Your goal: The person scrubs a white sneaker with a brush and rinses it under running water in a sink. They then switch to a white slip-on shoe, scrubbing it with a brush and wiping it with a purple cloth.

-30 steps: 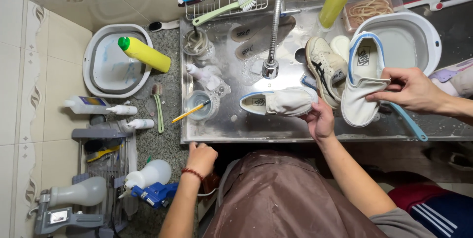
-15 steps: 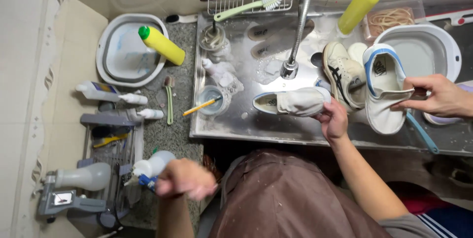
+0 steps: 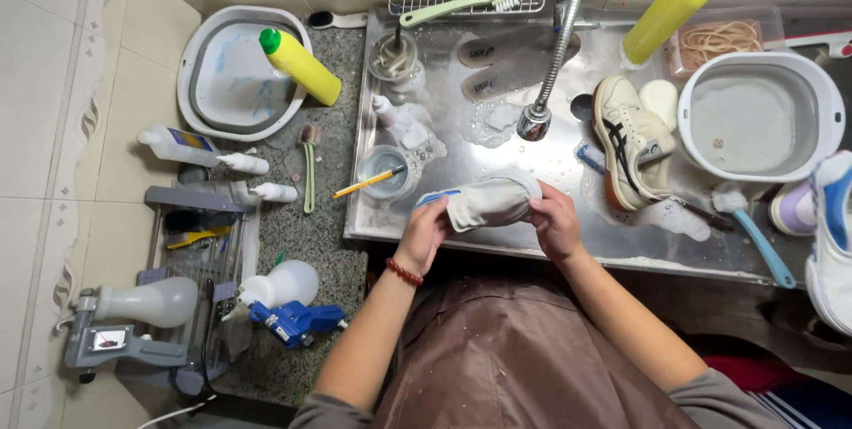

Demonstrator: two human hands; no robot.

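**A:** In the head view, what were the hands doing?

**B:** Both were clamped on one white canvas slip-on shoe with blue trim (image 3: pixel 484 202). The left hand (image 3: pixel 424 234) gripped its heel end and the right hand (image 3: pixel 554 221) gripped its toe end, with the shoe lying sideways between them, at the near edge of the wet stainless-steel sink tray (image 3: pixel 497 238).

**A:** What sat just beyond the hands?

**B:** Just past the left hand stood a small clear cup (image 3: pixel 383 170) with a yellow pencil-like stick (image 3: pixel 367 182) laid across it. Further away from both hands hung the chrome tap spout (image 3: pixel 546 83), and two grey insoles (image 3: pixel 497 61) lay flat in the suds behind it.

**A:** And off to the right hand's side?

**B:** A cream sneaker with black stripes (image 3: pixel 632 141) lay near it, tilted on its side. Beyond that sat a white oval plastic basin (image 3: pixel 761 114), and a light-blue-handled brush (image 3: pixel 754 229) rested on the tray's edge. An upright yellow squeeze bottle with a green cap (image 3: pixel 673 5) stood far off at the back.

**A:** To the left hand's side?

**B:** Well apart, on the speckled counter, a second yellow bottle (image 3: pixel 300 67) lay tilted against a grey-rimmed basin (image 3: pixel 200 96). Nearer the person's body lay a white spray bottle (image 3: pixel 277 287).
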